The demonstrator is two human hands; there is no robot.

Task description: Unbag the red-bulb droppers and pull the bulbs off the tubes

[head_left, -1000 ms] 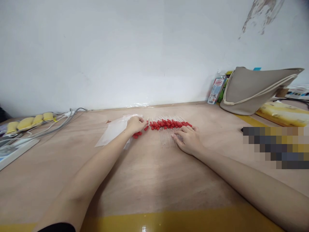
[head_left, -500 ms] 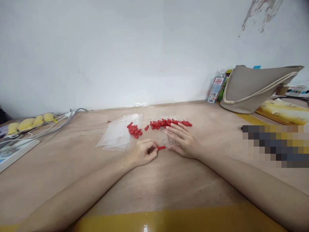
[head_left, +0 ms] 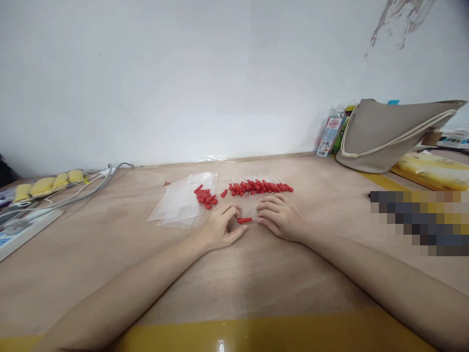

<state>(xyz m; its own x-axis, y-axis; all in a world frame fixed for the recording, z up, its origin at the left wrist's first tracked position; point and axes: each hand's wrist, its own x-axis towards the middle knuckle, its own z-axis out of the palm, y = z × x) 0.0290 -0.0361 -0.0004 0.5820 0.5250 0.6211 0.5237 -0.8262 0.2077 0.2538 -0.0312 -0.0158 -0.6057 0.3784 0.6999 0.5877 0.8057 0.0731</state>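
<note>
A red rubber bulb (head_left: 244,220) sits on the end of a thin glass dropper tube between my hands. My left hand (head_left: 222,227) is beside the bulb, its thumb and index finger spread apart around it without closing on it. My right hand (head_left: 282,218) pinches the tube just right of the bulb, with its other fingers lying over bare glass tubes (head_left: 249,208). Beyond them lies a row of glass droppers with red bulbs (head_left: 256,186), tubes pointing toward the wall. Several loose red bulbs (head_left: 205,197) lie on clear plastic bags (head_left: 174,200) to the left; one single bulb (head_left: 223,193) lies between.
A grey bag (head_left: 384,134), a labelled bottle (head_left: 330,134) and a yellow packet (head_left: 432,171) stand at the back right. Cables (head_left: 98,186), a power strip (head_left: 32,227) and yellow pouches (head_left: 47,186) lie at the left. Yellow tape (head_left: 256,332) runs along the front edge.
My left fingers have opened away from the red bulb, which they were pinching. My right hand has lowered its fingers and now grips the tube near the bulb.
</note>
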